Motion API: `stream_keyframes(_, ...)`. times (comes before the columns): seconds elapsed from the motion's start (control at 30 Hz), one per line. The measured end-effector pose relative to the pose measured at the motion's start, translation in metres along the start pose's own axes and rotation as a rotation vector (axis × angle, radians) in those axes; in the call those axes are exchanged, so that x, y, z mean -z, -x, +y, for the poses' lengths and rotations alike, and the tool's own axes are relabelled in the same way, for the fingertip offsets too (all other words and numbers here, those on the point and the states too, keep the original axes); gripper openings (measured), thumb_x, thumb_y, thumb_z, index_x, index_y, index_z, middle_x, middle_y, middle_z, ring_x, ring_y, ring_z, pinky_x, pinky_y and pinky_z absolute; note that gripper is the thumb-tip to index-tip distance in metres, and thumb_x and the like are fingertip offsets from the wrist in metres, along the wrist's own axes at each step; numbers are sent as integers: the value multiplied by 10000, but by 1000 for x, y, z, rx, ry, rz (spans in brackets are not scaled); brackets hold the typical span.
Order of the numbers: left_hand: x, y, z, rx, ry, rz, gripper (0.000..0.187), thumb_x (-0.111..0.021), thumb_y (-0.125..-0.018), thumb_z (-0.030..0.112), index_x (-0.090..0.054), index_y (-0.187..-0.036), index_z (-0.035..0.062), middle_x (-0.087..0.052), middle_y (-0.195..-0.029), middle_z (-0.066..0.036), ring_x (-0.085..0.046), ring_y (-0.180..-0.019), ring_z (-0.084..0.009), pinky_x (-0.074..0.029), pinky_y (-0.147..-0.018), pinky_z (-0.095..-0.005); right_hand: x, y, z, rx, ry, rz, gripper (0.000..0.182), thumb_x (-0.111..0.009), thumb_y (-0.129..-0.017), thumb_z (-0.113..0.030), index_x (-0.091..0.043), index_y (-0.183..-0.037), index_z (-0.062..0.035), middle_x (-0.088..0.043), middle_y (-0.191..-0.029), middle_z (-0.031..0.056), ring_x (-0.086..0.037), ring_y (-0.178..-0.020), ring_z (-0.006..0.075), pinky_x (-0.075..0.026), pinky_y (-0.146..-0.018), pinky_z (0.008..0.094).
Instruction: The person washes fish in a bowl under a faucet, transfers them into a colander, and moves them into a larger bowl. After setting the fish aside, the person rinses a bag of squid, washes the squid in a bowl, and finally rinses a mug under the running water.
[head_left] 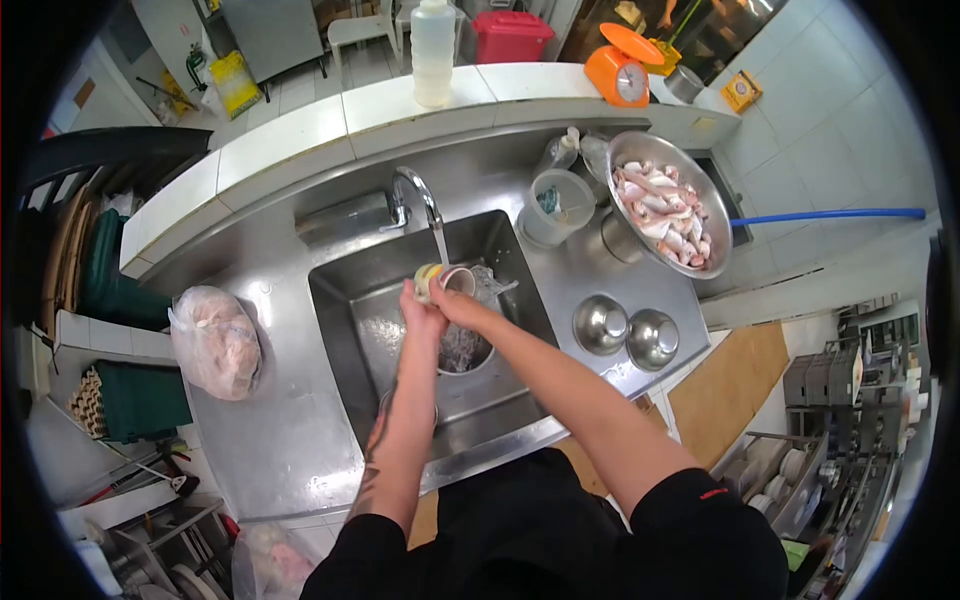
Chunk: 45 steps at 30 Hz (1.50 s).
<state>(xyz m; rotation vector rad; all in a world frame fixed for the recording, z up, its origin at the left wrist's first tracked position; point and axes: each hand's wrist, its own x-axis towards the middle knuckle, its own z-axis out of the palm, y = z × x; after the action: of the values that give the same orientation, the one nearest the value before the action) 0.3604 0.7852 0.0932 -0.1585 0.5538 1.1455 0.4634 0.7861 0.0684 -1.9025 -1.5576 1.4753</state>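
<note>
Under the running faucet, both my hands are closed around a small pale cup, tilted with its mouth to the right. A yellow and white patch shows at its left end. My left hand grips from the left and below, and my right hand from the right side. Below them in the steel sink, a round container holds clear crumpled material, partly hidden by my right forearm. Clear plastic lies just right of the cup.
Right of the sink stand a translucent tub, two steel bowls, and a large basin of fish pieces. A bagged lump of meat sits on the left counter. An orange scale and a bottle top the tiled ledge.
</note>
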Motion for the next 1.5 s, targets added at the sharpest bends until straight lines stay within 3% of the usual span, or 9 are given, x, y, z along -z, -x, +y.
stream_keyframes(0.4,1,-9,10,138,-204,198,406,-421,-1029,391,-551,-1226,60,-642,-1125,-132,-633,-1036,-320,-484,-1014,-498,58,50,-71,-45,449,-111,958,-94,-928,-730,-605,-1304,-12,-605,-1283,260,-491,-1320,385,92,-1123,646)
stream_keyframes(0.53,28,-37,8,133,-95,-184,356,-611,-959,354,-588,-1183,78,-640,-1131,-128,-643,-1019,-276,-529,-923,-469,11,50,-55,178,-86,357,559,-466,-973,-508,-638,-1163,-11,-680,-1125,227,-634,-1085,407,-414,-1011,497)
stream_keyframes(0.6,12,-32,16,-90,-437,78,393,-696,-908,312,-581,-1196,70,-613,-1181,-144,-650,-988,-279,-535,-898,-455,3,39,-32,297,-204,427,414,-545,-975,-391,-644,-1082,-3,-695,-1050,206,-674,-977,346,-524,-804,375)
stream_keyframes(0.67,-32,12,1,-215,-630,350,439,-732,-879,282,-573,-1228,68,-566,-1252,-162,-615,-1058,-305,-501,-934,-450,0,27,-23,39,-1051,450,417,-504,-1000,-409,-642,-1097,-27,-690,-975,140,-674,-907,267,-516,-788,364)
stream_keyframes(0.73,-31,20,-4,-975,-1316,84,497,-762,-846,239,-557,-1271,82,-520,-1303,-174,-555,-1153,-320,-461,-973,-439,8,42,-36,-91,-1306,364,434,-453,-1025,-423,-621,-1132,-37,-660,-965,94,-651,-876,208,-514,-753,356)
stream_keyframes(1.13,-8,90,-30,-818,-1988,-260,552,-779,-785,221,-571,-1283,106,-488,-1213,-241,-504,-1118,-429,-425,-979,-477,-17,119,23,-270,-1222,191,472,-332,-1063,-383,-560,-1273,-27,-630,-1186,101,-603,-1066,204,-455,-920,394)
stream_keyframes(1.27,-2,111,-34,-528,-2020,-301,649,-825,-762,290,-535,-1289,47,-476,-1248,-242,-489,-1179,-388,-417,-988,-477,0,156,55,-429,-1271,-2,566,-319,-1011,-609,-537,-1316,-184,-623,-1217,52,-562,-1116,214,-327,-1025,522)
stream_keyframes(1.37,-21,140,-57,-13,-1546,-129,565,-859,-752,271,-543,-1164,50,-592,-1082,-124,-641,-913,-206,-571,-637,-327,11,195,58,-168,-1299,-19,584,-338,-993,-647,-497,-1342,-208,-572,-1301,61,-514,-1199,241,-327,-1033,524)
stream_keyframes(1.5,-19,163,-103,-148,-1640,-120,545,-850,-756,214,-521,-1162,60,-627,-931,-70,-649,-726,-157,-562,-515,-272,9,226,92,-48,-1077,75,596,-353,-1011,-584,-373,-1401,-134,-526,-1367,95,-485,-1267,246,-348,-1060,430)
